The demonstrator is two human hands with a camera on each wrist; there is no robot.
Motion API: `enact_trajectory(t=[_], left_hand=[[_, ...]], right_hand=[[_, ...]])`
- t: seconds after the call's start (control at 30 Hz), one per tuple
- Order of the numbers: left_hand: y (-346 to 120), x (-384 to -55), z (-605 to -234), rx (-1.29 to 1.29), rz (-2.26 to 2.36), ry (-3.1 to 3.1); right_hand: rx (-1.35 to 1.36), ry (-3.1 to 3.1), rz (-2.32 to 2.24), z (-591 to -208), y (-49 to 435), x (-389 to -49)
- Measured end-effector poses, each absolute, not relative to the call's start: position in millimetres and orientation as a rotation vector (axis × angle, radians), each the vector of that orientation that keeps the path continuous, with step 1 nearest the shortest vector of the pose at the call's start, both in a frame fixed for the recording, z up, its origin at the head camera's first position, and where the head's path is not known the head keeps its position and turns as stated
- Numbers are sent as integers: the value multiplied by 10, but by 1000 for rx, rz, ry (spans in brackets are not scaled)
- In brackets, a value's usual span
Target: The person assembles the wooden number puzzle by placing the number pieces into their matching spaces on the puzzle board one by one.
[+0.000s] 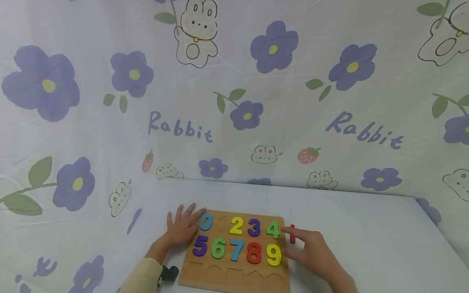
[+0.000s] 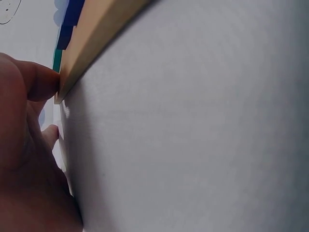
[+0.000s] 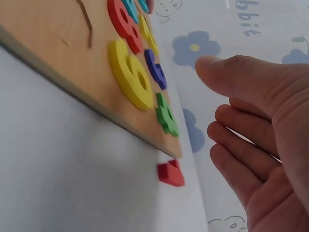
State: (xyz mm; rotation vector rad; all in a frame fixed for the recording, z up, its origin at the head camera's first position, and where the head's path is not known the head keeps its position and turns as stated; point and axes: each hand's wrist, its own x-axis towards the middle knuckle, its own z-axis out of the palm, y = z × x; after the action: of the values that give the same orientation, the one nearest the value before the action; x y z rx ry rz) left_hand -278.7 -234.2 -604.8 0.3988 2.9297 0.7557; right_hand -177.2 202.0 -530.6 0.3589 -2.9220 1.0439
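Note:
A wooden number board (image 1: 234,264) lies on the white table, with coloured numerals seated in two rows. Between the blue 0 (image 1: 206,222) and the yellow 2 (image 1: 236,226) is a bare recess (image 1: 221,224). My left hand (image 1: 183,226) rests at the board's upper left edge, fingers spread; in the left wrist view its thumb (image 2: 43,82) touches the board's side. Over the right edge, near the green 4 (image 1: 272,229) and yellow 9 (image 1: 273,254), hovers my right hand (image 1: 315,252), thumb and fingers apart, holding nothing. A red 1 (image 3: 171,173) lies on the table just off the board.
Several outlined shape recesses (image 1: 234,274) run along the board's near edge. A dark wrist strap (image 1: 168,273) shows at the left sleeve. Behind the white table (image 1: 384,240) hangs a cloth (image 1: 278,89) printed with flowers and rabbits.

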Motion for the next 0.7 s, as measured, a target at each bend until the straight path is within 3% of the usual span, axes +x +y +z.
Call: enact_trajectory(t=[0.7], left_hand=[[-2332, -2760, -5997, 375, 772, 2906]], right_hand=[[443, -2917, 896, -5230, 2487, -2118]])
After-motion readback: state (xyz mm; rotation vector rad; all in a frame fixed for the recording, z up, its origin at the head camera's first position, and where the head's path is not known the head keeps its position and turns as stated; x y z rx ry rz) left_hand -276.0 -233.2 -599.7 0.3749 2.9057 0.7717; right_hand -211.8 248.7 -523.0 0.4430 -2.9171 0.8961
